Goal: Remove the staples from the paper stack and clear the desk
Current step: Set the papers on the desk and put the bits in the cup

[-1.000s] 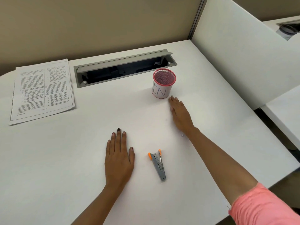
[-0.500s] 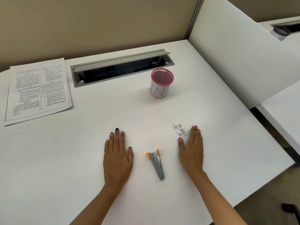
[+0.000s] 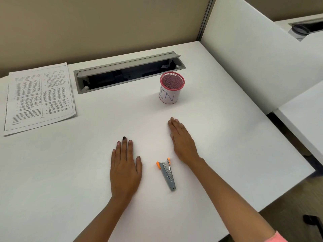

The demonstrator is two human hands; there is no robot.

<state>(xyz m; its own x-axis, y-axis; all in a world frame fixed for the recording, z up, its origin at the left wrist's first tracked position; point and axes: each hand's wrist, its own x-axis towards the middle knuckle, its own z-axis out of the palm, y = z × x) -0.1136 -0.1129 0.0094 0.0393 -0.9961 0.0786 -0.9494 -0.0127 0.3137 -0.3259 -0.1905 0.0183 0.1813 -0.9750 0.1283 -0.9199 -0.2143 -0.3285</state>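
White table fills your cubicle, tan partition behind, white divider at right. Your left hand lies flat, fingers straight, beside the grey staple remover; your right hand, fingers straight and together, rests beyond it, short of the pink mesh cup. The paper stack sits at the far left, beside the open cable hatch

We are seeing a white flat desk | printed white paper stack lying far left | pink mesh cup with white paper band standing towards the back | grey metal staple tool with orange tips lying between our left hand and right hand, both resting on it
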